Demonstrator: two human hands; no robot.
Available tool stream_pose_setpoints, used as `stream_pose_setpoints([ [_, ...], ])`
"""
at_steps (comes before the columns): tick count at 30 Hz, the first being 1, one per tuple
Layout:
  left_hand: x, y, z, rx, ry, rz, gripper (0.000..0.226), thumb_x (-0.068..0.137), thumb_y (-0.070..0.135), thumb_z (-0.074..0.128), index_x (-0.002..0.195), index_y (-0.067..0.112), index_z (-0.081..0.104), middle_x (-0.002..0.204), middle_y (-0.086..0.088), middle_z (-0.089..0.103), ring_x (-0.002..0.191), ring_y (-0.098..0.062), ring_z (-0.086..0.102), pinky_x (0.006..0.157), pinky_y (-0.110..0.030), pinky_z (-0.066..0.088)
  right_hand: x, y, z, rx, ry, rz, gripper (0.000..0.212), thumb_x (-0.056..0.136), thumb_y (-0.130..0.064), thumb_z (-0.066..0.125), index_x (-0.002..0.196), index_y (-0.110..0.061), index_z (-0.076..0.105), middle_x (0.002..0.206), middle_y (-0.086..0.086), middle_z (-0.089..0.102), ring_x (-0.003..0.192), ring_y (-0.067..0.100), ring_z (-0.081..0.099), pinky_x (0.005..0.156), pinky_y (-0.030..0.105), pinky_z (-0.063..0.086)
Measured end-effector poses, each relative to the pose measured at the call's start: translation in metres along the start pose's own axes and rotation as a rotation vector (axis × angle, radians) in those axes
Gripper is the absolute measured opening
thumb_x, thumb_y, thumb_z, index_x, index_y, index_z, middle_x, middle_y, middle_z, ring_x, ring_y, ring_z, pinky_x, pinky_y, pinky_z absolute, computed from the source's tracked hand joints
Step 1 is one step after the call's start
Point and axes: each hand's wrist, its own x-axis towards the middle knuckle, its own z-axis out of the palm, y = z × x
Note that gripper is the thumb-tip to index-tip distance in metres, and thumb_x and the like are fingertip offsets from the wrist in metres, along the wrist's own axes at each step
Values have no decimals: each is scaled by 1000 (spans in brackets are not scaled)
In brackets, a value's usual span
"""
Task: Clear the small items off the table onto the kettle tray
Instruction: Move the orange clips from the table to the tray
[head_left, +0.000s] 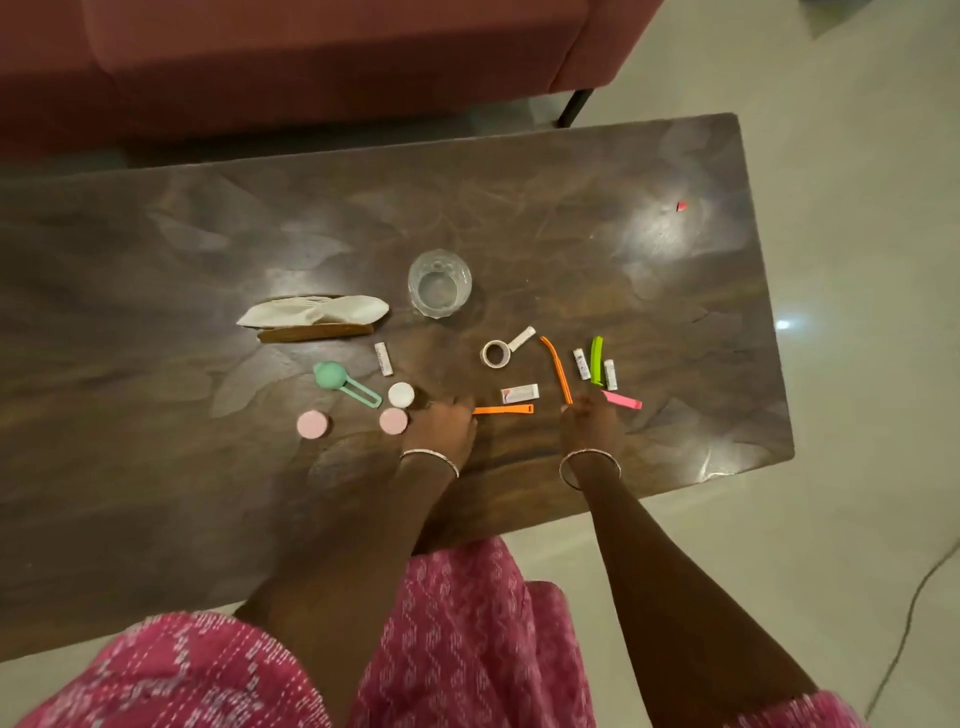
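Observation:
Small items lie scattered on the dark wooden table (208, 249). My left hand (441, 427) rests knuckles up, fingers curled, touching the left end of a flat orange clip (506, 409). My right hand (592, 422) sits at the lower end of a bent orange clip (557, 370) and covers the left end of a pink clip (625, 402). Nearby are a white packet (520, 393), a tape roll (496, 354), a green clip (596, 358), small white tubes (582, 364), a white cap (401, 395), two pink caps (312, 423) and a green scoop (338, 383). No kettle tray is in view.
A clear glass (440, 283) stands behind the items. A folded napkin with cutlery (317, 310) lies to its left. A tiny red scrap (681, 206) sits far right. A red sofa (311, 62) stands beyond the table, pale floor to the right.

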Motion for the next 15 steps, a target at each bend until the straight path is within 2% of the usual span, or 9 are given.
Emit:
stream_pose_setpoints([
  [5,29,16,26,110,-38,-78,35,92,26,56,125,15,50,126,-8,56,110,-32,60,84,-42,51,33,2,14,-136,-3,-188,27,86,-15,64,112,-9,65,115,13,66,110,34,60,90,38,48],
  [11,36,17,53,213,74,-155,29,90,11,54,119,16,55,115,-6,60,102,-28,62,68,-38,53,48,15,28,-191,8,-166,23,88,-16,64,111,-11,61,115,13,61,110,34,58,88,39,47],
  [15,30,13,62,222,77,-96,26,93,15,49,118,15,55,117,-8,61,107,-30,58,79,-39,50,57,19,32,-124,-8,-100,18,84,-11,67,101,-11,61,108,12,67,107,33,60,87,36,46],
])
